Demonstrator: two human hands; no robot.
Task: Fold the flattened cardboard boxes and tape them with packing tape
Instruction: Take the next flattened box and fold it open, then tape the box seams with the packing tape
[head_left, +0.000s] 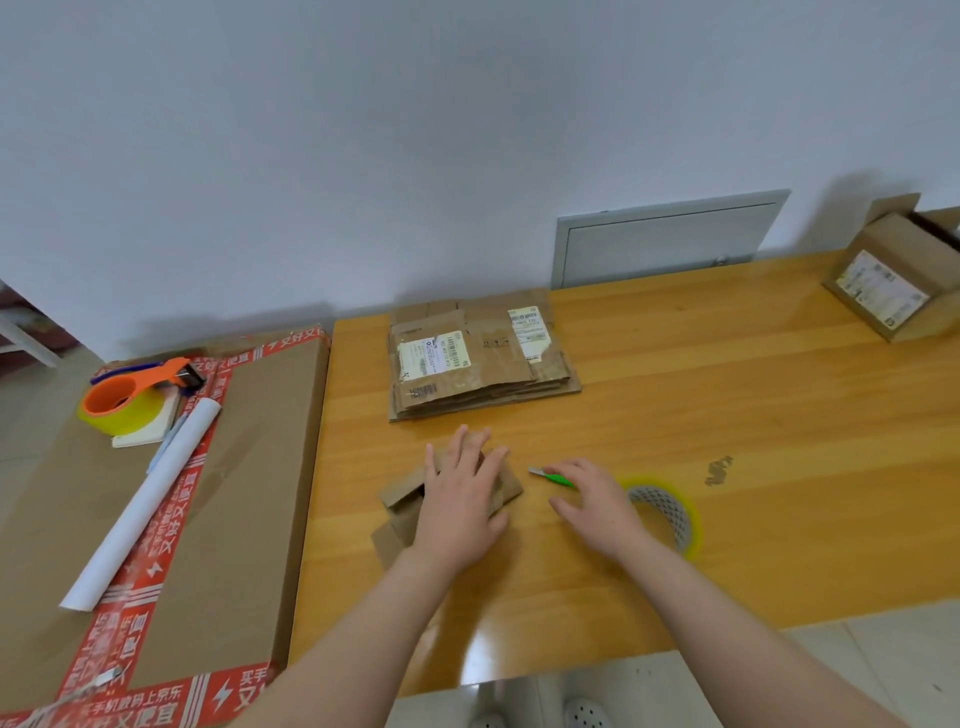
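Our left hand lies flat with fingers spread, pressing on the small cardboard box on the wooden table. Just right of the box, our right hand rests with fingers loosely spread over the green cutter. It may be touching the handle, but we cannot tell. Farther right of the box lies the tape roll. Behind the box sits the stack of flattened boxes, and well left of it an orange tape dispenser.

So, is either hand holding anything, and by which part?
The left hand lies flat on the box, gripping nothing. The right hand covers the handle end of the cutter; whether it grips cannot be told.
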